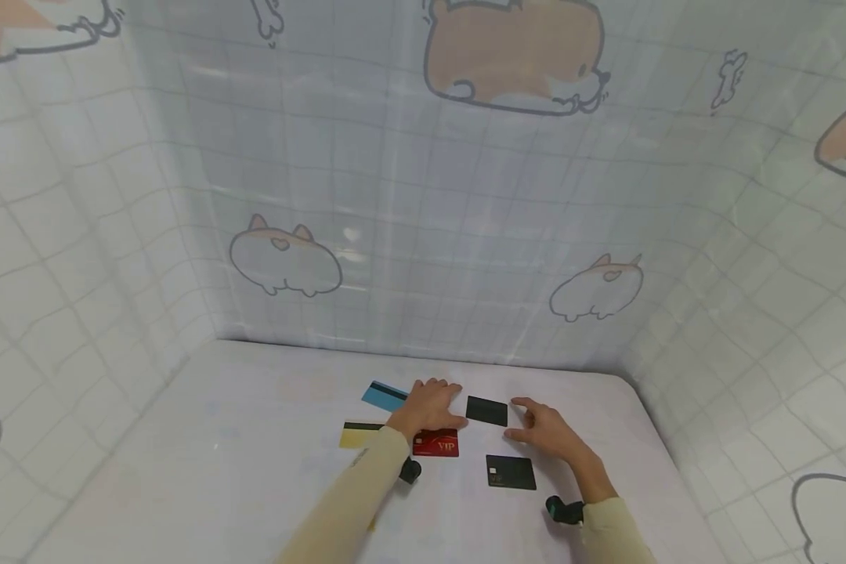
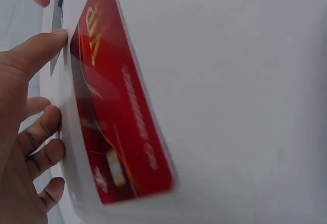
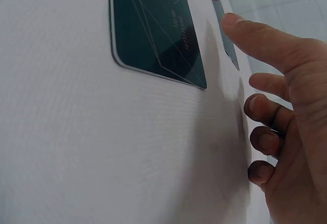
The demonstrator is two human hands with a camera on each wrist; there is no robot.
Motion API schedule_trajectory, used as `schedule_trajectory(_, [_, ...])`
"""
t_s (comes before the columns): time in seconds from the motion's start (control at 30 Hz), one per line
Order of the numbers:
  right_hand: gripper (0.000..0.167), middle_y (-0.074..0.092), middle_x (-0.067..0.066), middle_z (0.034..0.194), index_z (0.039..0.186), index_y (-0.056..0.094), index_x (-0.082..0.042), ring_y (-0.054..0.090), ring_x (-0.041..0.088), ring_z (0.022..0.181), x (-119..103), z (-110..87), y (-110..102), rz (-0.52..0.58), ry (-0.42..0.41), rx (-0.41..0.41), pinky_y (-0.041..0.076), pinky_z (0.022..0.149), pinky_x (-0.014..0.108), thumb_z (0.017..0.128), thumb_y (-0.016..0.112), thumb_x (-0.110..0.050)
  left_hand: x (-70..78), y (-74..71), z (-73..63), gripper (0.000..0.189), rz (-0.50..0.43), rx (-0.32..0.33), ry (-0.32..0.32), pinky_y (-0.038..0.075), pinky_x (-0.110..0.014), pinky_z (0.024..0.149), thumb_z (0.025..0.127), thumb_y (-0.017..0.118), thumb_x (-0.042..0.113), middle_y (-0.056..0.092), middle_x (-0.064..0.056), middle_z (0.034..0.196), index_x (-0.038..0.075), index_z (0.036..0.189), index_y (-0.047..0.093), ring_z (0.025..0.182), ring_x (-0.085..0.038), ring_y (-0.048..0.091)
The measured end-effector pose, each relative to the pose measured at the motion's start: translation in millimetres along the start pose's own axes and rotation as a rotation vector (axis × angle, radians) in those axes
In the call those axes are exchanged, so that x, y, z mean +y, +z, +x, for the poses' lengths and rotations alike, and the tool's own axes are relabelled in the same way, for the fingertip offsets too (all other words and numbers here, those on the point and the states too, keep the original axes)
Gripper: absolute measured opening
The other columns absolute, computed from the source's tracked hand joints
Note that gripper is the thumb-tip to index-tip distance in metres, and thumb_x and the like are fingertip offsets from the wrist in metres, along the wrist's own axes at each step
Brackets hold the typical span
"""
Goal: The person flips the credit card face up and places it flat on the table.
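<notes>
Left hand (image 1: 428, 407), red card (image 1: 437, 445) partly hidden

A white table (image 1: 218, 446) bears several flat cards. A blue card (image 1: 382, 398) and a yellow card (image 1: 356, 437) lie left of the left hand (image 1: 430, 406), a red card (image 1: 437, 447) on its near side. One black card (image 1: 487, 410) lies between both hands; a chipped black card (image 1: 511, 473) sits on the near side of the right hand (image 1: 550, 431).
</notes>
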State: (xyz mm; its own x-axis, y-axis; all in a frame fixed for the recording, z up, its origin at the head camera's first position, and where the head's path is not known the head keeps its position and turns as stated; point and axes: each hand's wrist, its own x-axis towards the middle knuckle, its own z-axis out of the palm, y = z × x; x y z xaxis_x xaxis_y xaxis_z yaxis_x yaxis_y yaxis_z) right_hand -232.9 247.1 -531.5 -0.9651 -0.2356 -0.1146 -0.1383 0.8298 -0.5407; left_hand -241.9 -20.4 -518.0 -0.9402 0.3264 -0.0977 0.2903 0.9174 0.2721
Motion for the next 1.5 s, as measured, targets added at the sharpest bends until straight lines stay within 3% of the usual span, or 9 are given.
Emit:
schedule_trajectory(0.27, [0.075,0.051,0.002,0.078,0.143,0.054,-0.014,0.047,0.017,0.071,-0.7,2.7,1.1,-0.009,-0.007,-0.018,0.037,0.061,0.033,0.08,0.082,-0.045,11.4,4.6,4.8,0.077,0.058,0.007,-0.01,0.036,-0.051,0.111,0.087,0.064,0.065,0.056,-0.002,0.143,0.026,0.151,0.046,0.128,-0.023,0.052])
schedule_trajectory(0.7, [0.064,0.053,0.003,0.079,0.136,0.06,-0.015,0.049,0.017,0.071,-3.2,6.1,-0.1,0.0,-0.027,-0.022,0.039,0.059,0.034,0.082,0.082,-0.04,11.2,3.4,9.0,0.064,0.092,0.018,0.004,0.039,-0.051,0.109,0.089,0.064,0.062,0.06,0.001,0.138,0.036,0.146,0.051,0.12,-0.022,0.055])
schedule_trajectory(0.97, [0.057,0.055,0.002,0.082,0.133,0.062,-0.018,0.051,0.017,0.075,-5.4,6.2,0.1,-0.013,-0.03,-0.015,0.04,0.063,0.033,0.084,0.081,-0.041,6.0,5.1,8.0,0.056,0.068,0.047,0.028,0.042,-0.05,0.104,0.089,0.067,0.059,0.064,0.002,0.13,0.038,0.14,0.057,0.113,-0.02,0.056])
schedule_trajectory(1.5, [0.057,0.054,0.001,0.077,0.134,0.062,-0.023,0.049,0.016,0.071,-15.6,12.2,7.4,-0.038,-0.03,-0.019,0.038,0.06,0.033,0.084,0.08,-0.044,7.6,3.5,9.7,0.053,-0.027,0.023,0.015,0.04,-0.049,0.103,0.087,0.074,0.05,0.066,0.003,0.123,0.035,0.135,0.058,0.107,-0.02,0.056])
